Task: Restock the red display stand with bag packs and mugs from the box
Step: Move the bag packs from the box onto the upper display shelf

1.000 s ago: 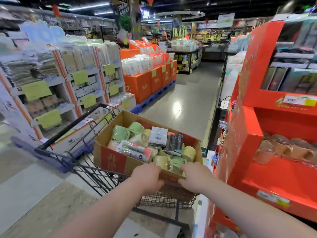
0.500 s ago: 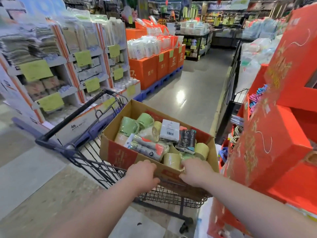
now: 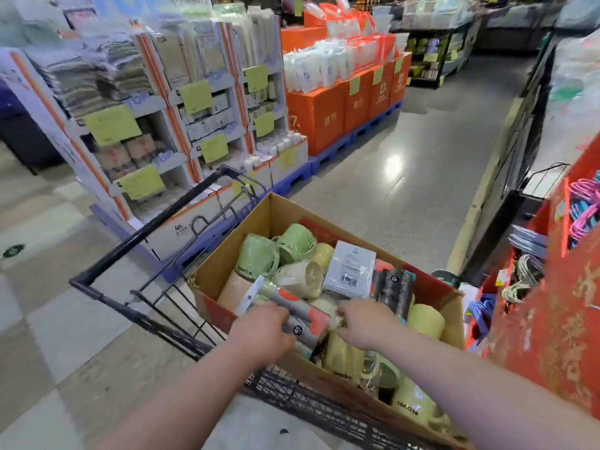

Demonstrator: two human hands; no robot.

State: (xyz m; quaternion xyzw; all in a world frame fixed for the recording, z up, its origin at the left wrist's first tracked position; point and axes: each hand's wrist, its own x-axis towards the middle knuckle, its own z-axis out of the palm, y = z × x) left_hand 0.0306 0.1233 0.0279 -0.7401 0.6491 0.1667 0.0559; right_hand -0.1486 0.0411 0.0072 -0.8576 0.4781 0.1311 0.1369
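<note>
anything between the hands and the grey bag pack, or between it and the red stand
Nothing visible. The left hand holds the bag pack, which lies on top of the mugs; the right hand is at its other end. The red display stand sits right beside the box.

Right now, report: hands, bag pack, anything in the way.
Left hand grips a bag pack inside the box. Right hand at the pack's end, grip unclear. Mugs crowd it; red display stand stands to the right.
</note>
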